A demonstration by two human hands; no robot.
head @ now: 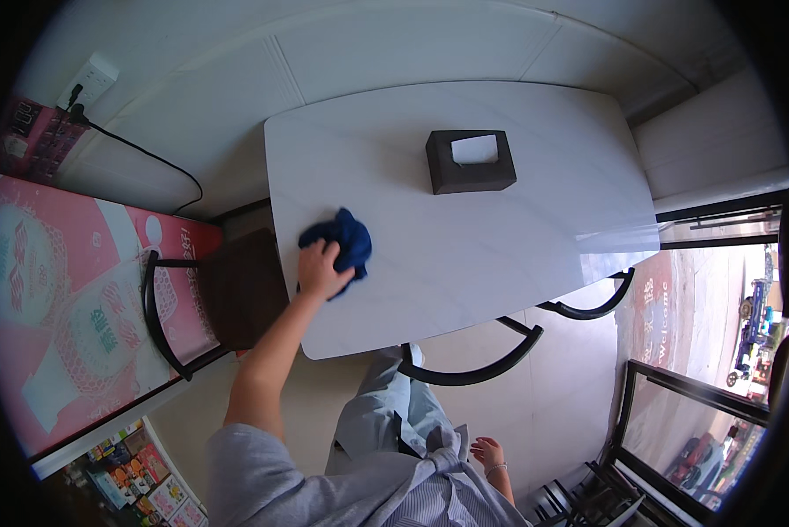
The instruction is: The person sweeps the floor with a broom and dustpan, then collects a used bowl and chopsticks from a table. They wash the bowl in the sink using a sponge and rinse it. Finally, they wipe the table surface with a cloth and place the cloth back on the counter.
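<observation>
My left hand (pixel 323 269) presses on a crumpled dark blue cloth (pixel 355 244), its fingers spread over it, near the left edge of a white marble-patterned table (pixel 473 257). A dark tissue box (pixel 470 176) with a white tissue showing in its top stands farther back on the same table. My right hand (pixel 488 452) hangs low beside my body, with a bracelet at the wrist. Its fingers are loosely curled, with nothing visible in them.
A dark chair (pixel 243 290) stands at the table's left end, beside a pink printed panel (pixel 85 309). Two black curved chair backs (pixel 476 377) show along the near side. A wall runs behind the table; at the right is a glass door (pixel 690 421).
</observation>
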